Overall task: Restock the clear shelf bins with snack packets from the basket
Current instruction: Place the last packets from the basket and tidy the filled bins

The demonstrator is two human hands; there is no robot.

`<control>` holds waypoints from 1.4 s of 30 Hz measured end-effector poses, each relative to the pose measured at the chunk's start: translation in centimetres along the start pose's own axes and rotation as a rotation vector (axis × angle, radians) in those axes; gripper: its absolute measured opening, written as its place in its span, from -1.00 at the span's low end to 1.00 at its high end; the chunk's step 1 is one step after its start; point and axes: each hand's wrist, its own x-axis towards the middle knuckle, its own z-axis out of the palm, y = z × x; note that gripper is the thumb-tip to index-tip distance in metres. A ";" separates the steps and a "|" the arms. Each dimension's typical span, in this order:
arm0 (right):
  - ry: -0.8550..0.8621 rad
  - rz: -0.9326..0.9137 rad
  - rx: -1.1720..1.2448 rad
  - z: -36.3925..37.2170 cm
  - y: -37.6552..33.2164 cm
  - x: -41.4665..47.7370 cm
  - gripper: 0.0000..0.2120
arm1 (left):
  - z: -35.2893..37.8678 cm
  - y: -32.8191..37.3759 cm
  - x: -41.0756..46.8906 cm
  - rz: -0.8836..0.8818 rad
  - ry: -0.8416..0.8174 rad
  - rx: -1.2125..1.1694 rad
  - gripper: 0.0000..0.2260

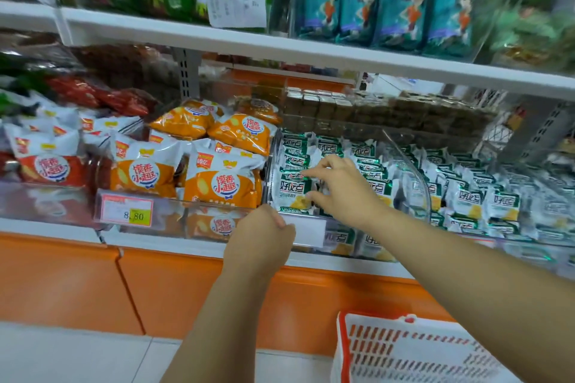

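Two hands apart: left hand [264, 235] grips the bin rim [311, 229], right hand [340, 188] pinches a "好吃点" packet [291, 189].

White shelf boards [311, 53] hang on grey slotted uprights [186, 74]. Below sit orange base panels [62, 283], over a pale tiled floor [77, 357].

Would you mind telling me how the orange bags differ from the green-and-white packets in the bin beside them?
The orange bags are larger and puffy; the green-and-white packets are smaller and flatter. The orange bags lie loosely piled, while the green-and-white packets stand packed in rows. The right hand pinches a green-and-white packet; no hand touches the orange bags. Both sit in clear bins, side by side.
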 end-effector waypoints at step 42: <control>-0.617 0.432 0.142 23.8 17.3 -31.0 -0.40 | 26.6 -6.9 -6.7 0.018 0.034 0.279 -0.71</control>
